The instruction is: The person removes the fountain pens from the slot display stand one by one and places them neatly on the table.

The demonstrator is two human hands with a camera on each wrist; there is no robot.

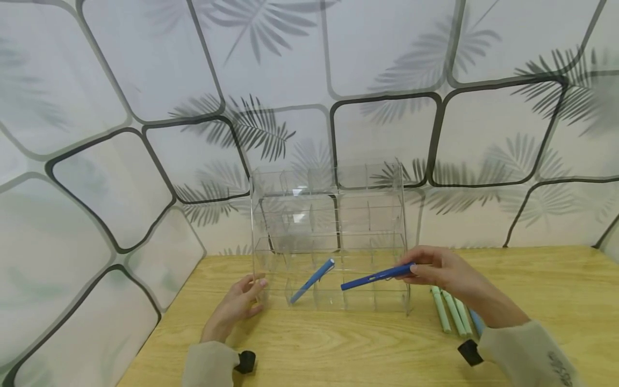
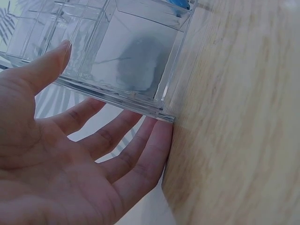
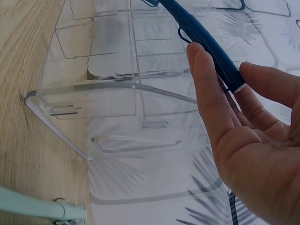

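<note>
A clear acrylic rack (image 1: 329, 242) with tiers of small compartments stands on the table. My left hand (image 1: 237, 302) holds its left side edge near the bottom; in the left wrist view the thumb lies over the front and the fingers (image 2: 110, 140) reach behind the side panel. My right hand (image 1: 437, 269) pinches a dark blue pen (image 1: 374, 277) by its clip end. This pen points left, tilted slightly down, in front of the rack's lower right. A lighter blue pen (image 1: 311, 281) leans in a bottom compartment towards the left.
Several pale green pens (image 1: 452, 312) lie on the wooden table (image 1: 329, 349) to the right, partly behind my right wrist. Beside them a blue pen (image 1: 476, 322) shows in part. Behind the rack rises a leaf-patterned curtain (image 1: 387, 134).
</note>
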